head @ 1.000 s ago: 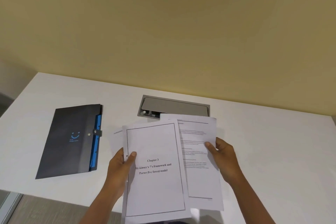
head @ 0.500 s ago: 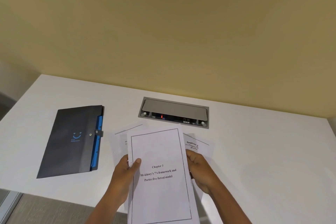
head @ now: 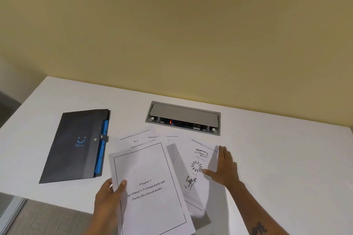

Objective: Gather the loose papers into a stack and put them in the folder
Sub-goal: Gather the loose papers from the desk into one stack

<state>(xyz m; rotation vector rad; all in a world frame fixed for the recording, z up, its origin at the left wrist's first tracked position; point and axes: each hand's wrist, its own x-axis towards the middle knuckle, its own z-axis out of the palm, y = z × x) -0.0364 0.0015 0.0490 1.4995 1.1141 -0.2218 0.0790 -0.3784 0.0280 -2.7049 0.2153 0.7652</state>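
Observation:
My left hand (head: pixel 109 199) grips the lower left edge of a small stack of white papers (head: pixel 150 187) whose top sheet reads "Chapter 3"; the stack is lifted near the table's front edge. My right hand (head: pixel 226 167) lies flat, fingers spread, on the right edge of a loose sheet with small pictures (head: pixel 196 170) on the table. More loose sheets (head: pixel 137 138) fan out behind the stack, partly hidden by it. The dark folder (head: pixel 76 146) with a smiley mark and blue tabs lies closed at the left, its snap strap fastened.
The white table (head: pixel 286 158) stands against a yellow wall. A grey power socket box (head: pixel 183 117) is set into the table behind the papers. The table's front edge runs just left of my left hand, with grey floor below.
My right hand has let go of the stack and moved right onto the picture sheet. The stack has tilted in my left hand, and several sheets behind it have come into view.

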